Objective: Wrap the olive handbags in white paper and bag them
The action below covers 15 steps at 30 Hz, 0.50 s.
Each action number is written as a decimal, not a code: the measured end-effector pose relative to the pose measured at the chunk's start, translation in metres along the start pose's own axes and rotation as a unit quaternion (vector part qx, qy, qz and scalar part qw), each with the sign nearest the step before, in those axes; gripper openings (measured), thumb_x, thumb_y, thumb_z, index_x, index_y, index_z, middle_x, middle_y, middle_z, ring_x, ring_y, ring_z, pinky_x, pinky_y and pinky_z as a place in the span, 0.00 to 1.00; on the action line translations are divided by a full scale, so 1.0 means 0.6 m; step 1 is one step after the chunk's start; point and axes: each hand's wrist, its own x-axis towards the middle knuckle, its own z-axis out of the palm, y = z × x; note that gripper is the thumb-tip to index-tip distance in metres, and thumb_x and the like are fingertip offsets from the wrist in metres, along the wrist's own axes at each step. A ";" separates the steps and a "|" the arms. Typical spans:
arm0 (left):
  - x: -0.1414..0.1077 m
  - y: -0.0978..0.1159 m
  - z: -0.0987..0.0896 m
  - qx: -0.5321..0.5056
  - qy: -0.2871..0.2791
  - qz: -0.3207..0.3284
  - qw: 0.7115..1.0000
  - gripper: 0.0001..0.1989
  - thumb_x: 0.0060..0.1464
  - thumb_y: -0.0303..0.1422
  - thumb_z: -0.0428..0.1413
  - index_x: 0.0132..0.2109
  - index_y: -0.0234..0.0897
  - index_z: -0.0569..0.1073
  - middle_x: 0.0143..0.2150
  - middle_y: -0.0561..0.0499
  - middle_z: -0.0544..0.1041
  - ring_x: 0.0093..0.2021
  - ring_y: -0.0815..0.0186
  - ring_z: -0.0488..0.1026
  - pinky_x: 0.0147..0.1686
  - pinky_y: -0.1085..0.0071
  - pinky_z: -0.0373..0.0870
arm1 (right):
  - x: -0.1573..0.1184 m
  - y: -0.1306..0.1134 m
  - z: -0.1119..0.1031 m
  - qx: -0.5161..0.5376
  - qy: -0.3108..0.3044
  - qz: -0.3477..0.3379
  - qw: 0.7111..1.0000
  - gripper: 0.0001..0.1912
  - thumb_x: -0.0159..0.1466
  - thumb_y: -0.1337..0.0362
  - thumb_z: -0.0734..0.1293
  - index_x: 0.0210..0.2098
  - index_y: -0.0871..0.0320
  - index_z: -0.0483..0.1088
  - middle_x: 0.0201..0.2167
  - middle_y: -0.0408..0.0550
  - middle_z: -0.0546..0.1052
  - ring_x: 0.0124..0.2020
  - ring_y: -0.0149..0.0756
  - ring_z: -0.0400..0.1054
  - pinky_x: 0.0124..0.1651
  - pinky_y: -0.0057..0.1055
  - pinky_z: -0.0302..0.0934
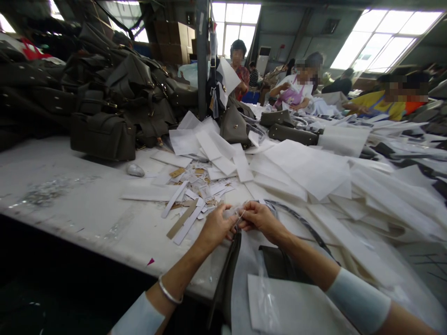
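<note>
My left hand (217, 224) and my right hand (261, 219) meet at the table's middle, fingers pinched together. Between them is a crumpled piece of clear plastic wrap (231, 212), with a thin pale strand showing at the right fingertips. Just below the fingers hangs a dark olive strap (234, 260); whether the wrap is fastened to it I cannot tell. Under my right forearm lies a dark olive bag part (275, 260), partly covered by a white sheet (296, 304). A curved, plastic-wrapped handle (307, 223) runs behind my right wrist.
Olive handbags (104, 135) are heaped at the left. White paper sheets (303, 163) spread over the right side. Small tags and card scraps (199, 184) lie ahead of my hands. A metal post (202, 60) rises behind. Several people work across the table, including a person in yellow (377, 104).
</note>
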 end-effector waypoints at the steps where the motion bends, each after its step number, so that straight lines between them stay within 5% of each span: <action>1: 0.008 0.001 -0.004 0.011 -0.014 -0.004 1.000 0.17 0.52 0.44 0.57 0.43 0.36 0.73 0.25 0.52 0.75 0.24 0.63 0.75 0.19 0.74 0.66 | -0.001 -0.003 -0.001 -0.006 -0.004 -0.004 1.000 0.22 0.50 0.51 0.75 0.31 0.56 0.64 0.21 0.41 0.76 0.23 0.32 0.74 0.26 0.26 0.68; 4: 0.025 0.011 -0.024 0.077 0.019 0.036 0.996 0.12 0.53 0.41 0.55 0.29 0.38 0.71 0.23 0.53 0.73 0.23 0.65 0.72 0.22 0.73 0.66 | -0.009 -0.016 -0.015 -0.057 0.013 -0.030 0.998 0.19 0.50 0.53 0.75 0.34 0.56 0.67 0.23 0.40 0.75 0.22 0.31 0.71 0.21 0.24 0.64; 9: 0.023 0.023 -0.051 0.190 0.159 0.157 0.956 0.06 0.56 0.35 0.51 0.32 0.41 0.69 0.36 0.50 0.76 0.40 0.61 0.73 0.40 0.69 0.67 | -0.048 -0.031 -0.072 -0.164 0.088 -0.120 0.975 0.17 0.56 0.56 0.71 0.41 0.57 0.73 0.34 0.45 0.78 0.28 0.32 0.70 0.29 0.28 0.65; 12: 0.017 0.023 -0.045 0.205 0.143 0.162 0.955 0.07 0.58 0.35 0.49 0.32 0.42 0.66 0.30 0.52 0.74 0.34 0.62 0.73 0.36 0.69 0.66 | -0.070 -0.033 -0.083 -0.227 0.122 -0.157 0.953 0.15 0.59 0.56 0.69 0.42 0.57 0.75 0.37 0.47 0.79 0.34 0.35 0.72 0.38 0.31 0.65; 15: 0.013 0.025 -0.027 0.166 0.125 0.155 0.966 0.08 0.59 0.37 0.48 0.32 0.41 0.64 0.25 0.55 0.70 0.27 0.65 0.71 0.30 0.71 0.65 | -0.072 -0.034 -0.057 -0.289 0.133 -0.168 0.933 0.15 0.59 0.56 0.69 0.44 0.56 0.76 0.36 0.46 0.79 0.35 0.35 0.71 0.40 0.31 0.63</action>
